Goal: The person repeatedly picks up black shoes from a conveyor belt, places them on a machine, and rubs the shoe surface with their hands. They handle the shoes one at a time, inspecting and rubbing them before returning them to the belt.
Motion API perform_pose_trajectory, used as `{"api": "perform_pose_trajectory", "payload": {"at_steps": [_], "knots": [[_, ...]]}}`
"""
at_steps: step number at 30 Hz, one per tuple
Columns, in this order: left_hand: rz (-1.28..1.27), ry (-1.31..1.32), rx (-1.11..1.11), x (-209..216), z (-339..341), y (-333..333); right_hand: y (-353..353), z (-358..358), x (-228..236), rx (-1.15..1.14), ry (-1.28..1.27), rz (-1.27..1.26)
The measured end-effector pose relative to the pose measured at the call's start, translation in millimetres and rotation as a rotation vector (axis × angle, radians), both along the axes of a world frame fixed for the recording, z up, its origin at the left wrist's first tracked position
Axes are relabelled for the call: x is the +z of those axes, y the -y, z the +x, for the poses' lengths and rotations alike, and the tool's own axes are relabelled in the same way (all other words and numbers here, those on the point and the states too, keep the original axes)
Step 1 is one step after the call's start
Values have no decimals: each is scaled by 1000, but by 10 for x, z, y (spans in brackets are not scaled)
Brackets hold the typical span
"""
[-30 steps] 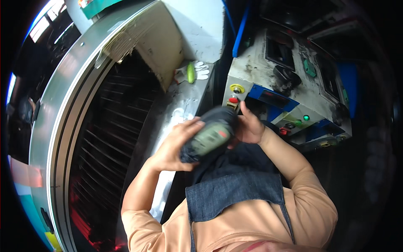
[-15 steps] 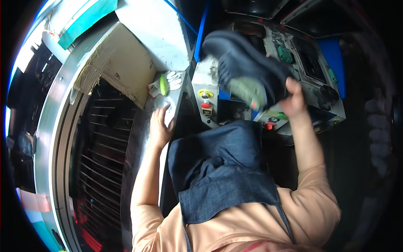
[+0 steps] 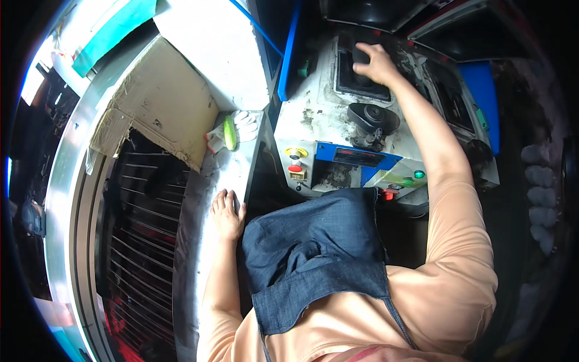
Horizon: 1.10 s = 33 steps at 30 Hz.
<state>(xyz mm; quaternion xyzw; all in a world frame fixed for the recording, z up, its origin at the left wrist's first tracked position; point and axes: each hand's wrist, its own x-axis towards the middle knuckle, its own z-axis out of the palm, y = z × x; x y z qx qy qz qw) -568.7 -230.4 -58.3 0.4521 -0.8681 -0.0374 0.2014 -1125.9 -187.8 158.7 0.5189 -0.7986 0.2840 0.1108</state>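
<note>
On the metal ledge to my left, my left hand point(image 3: 228, 218) lies flat with its fingers stretched out and nothing in it. My right hand point(image 3: 377, 65) reaches far forward over the machine point(image 3: 307, 111). Its thumb and fingers are apart, beside a dark block at the far end of a black recessed plate point(image 3: 360, 87); whether they touch it I cannot tell. Nearer to me on the machine top sits a black rounded fitting point(image 3: 374, 116). No shoe shows in the picture.
Left of the ledge runs a rack of thin metal bars point(image 3: 145, 235). A cardboard sheet point(image 3: 166, 99) leans behind it. A cucumber point(image 3: 229, 133) lies by white gloves point(image 3: 245, 125). The machine front carries a red button point(image 3: 295, 169) and a green button point(image 3: 418, 174).
The dark shoe that my right hand held has gone from view. That hand has moved forward and left over the machine. My left hand has drawn back along the ledge.
</note>
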Motion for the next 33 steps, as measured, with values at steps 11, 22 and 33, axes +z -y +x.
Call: {"api": "perform_pose_trajectory", "payload": {"at_steps": [11,22,33], "knots": [[-6,8,16,12,22,-11,49,128,-6,-18,-68,176],[-62,-202,-15,-217,195,222,-1927,1152,159,337,227,-314],[333,-174,-445,568,-1740,-333,-3017,1215,-1635,-46,329,-7]]}}
